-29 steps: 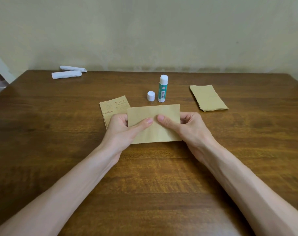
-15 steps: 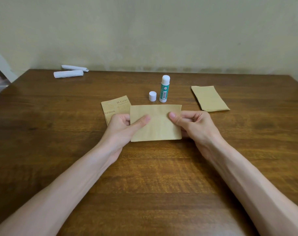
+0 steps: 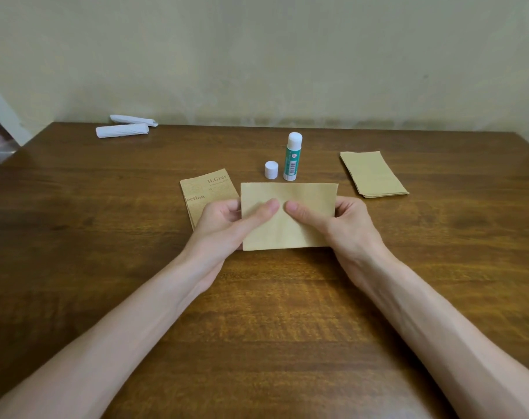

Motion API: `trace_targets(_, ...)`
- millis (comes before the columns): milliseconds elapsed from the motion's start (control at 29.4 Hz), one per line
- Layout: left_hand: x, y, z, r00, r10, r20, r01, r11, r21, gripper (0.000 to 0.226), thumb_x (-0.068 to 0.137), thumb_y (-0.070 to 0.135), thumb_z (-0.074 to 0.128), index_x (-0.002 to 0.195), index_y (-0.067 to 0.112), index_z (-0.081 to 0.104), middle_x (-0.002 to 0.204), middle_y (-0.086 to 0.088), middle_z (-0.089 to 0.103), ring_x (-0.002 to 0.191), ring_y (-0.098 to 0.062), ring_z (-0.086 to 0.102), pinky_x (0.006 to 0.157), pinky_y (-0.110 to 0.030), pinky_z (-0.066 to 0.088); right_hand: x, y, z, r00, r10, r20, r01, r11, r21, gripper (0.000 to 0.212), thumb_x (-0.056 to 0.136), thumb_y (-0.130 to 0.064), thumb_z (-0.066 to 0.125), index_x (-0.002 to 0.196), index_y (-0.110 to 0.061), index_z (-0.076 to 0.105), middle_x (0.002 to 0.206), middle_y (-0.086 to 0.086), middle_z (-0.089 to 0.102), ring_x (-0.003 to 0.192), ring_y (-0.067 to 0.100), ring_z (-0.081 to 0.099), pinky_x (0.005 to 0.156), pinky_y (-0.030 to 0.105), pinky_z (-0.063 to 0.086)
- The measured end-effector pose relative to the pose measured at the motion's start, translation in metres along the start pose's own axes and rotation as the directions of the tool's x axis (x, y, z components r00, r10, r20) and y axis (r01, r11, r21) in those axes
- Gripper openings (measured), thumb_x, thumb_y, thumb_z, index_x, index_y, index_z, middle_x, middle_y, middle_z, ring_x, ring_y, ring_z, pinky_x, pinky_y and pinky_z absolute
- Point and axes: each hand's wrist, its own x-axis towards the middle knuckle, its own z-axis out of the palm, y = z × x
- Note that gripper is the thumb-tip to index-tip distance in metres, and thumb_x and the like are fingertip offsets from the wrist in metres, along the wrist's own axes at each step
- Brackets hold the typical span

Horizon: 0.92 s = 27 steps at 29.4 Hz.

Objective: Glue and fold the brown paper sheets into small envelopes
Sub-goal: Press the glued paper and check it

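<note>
Paper is gripped at both ends: the left hand (image 3: 224, 225) pinches the left edge of the brown paper sheet (image 3: 288, 231) and the right hand (image 3: 344, 222) pinches the right edge. Each thumb lies flat on the near face and points inward, so the two tips almost meet at the middle. The sheet hangs between the hands, its face tilted toward the camera. This looks like pressing down a fold or a glued seam. To do it well, the thumbs should bear evenly against the fingers behind and work out from the centre toward each hand, keeping the edges square so nothing skews or wrinkles. Just beyond the thumb tips the glue stick (image 3: 292, 157) stands upright, its cap (image 3: 271, 169) off and just beside it on the left-hand side. Out past the right hand lies a stack of plain brown sheets (image 3: 373, 173), and a stack of printed sheets (image 3: 207, 192) lies partly under the left hand. Far beyond the left hand are two white rolls (image 3: 122, 130). The fingers behind the sheet are hidden, as is its back face, so whether a flap is already glued cannot be told. Nor is it clear whether its lower edge touches the tabletop (image 3: 257, 313).
</note>
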Motion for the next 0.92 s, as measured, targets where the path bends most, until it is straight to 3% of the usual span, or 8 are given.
trace_targets(238, 0.004, -0.006, 0.000, 0.987, 0.048, -0.151, -0.045, 0.999, 0.024, 0.029, 0.083, 0.023, 0.085, 0.109, 0.014, 0.079, 0.103, 0.004, 0.081, 0.100, -0.008, 0.077, 0.087, -0.029, 0.060, 0.000, 0.002, 0.006, 1.000, 0.028, -0.005, -0.029, 0.997, -0.068, 0.032, 0.082, -0.027, 0.089, 0.110, -0.013, 0.081, 0.101, 0.001, 0.082, 0.098, 0.018, 0.079, 0.089, 0.036, 0.062)
trace_targets(476, 0.006, -0.006, -0.003, 0.987, 0.062, -0.148, -0.059, 0.998, 0.028, 0.028, 0.084, 0.019, 0.085, 0.110, 0.013, 0.079, 0.105, 0.003, 0.081, 0.102, -0.010, 0.077, 0.091, -0.033, 0.059, 0.000, -0.001, 0.000, 0.999, 0.046, 0.027, -0.044, 0.997, -0.065, 0.027, 0.087, -0.027, 0.085, 0.109, -0.012, 0.082, 0.097, 0.004, 0.082, 0.088, 0.016, 0.079, 0.064, 0.021, 0.059)
trace_targets(579, 0.007, -0.007, -0.004, 0.986, 0.067, -0.151, -0.062, 0.997, 0.038, 0.027, 0.083, 0.020, 0.085, 0.109, 0.013, 0.080, 0.105, 0.003, 0.081, 0.101, -0.010, 0.077, 0.090, -0.032, 0.059, 0.001, 0.000, -0.002, 0.999, 0.033, 0.007, -0.032, 0.997, -0.071, 0.026, 0.088, -0.026, 0.084, 0.110, -0.012, 0.082, 0.098, 0.005, 0.082, 0.094, 0.019, 0.079, 0.081, 0.030, 0.061)
trace_targets(715, 0.008, -0.007, -0.008, 0.985, 0.073, -0.159, -0.065, 0.997, 0.052, 0.029, 0.082, 0.021, 0.086, 0.109, 0.012, 0.080, 0.106, 0.002, 0.081, 0.103, -0.012, 0.076, 0.092, -0.035, 0.059, 0.003, 0.000, -0.004, 0.996, 0.091, 0.015, -0.089, 0.991, -0.102, 0.033, 0.087, -0.036, 0.084, 0.112, -0.015, 0.083, 0.102, 0.006, 0.082, 0.104, 0.029, 0.077, 0.099, 0.058, 0.058)
trace_targets(919, 0.008, -0.005, -0.011, 0.985, 0.072, -0.158, -0.063, 0.996, 0.063, 0.027, 0.083, 0.021, 0.085, 0.108, 0.013, 0.080, 0.105, 0.002, 0.081, 0.101, -0.013, 0.077, 0.091, -0.035, 0.059, 0.004, -0.005, -0.009, 0.997, 0.075, 0.029, -0.071, 0.990, -0.125, 0.021, 0.090, -0.030, 0.081, 0.090, -0.010, 0.083, 0.097, 0.011, 0.081, 0.095, 0.025, 0.078, 0.099, 0.056, 0.059)
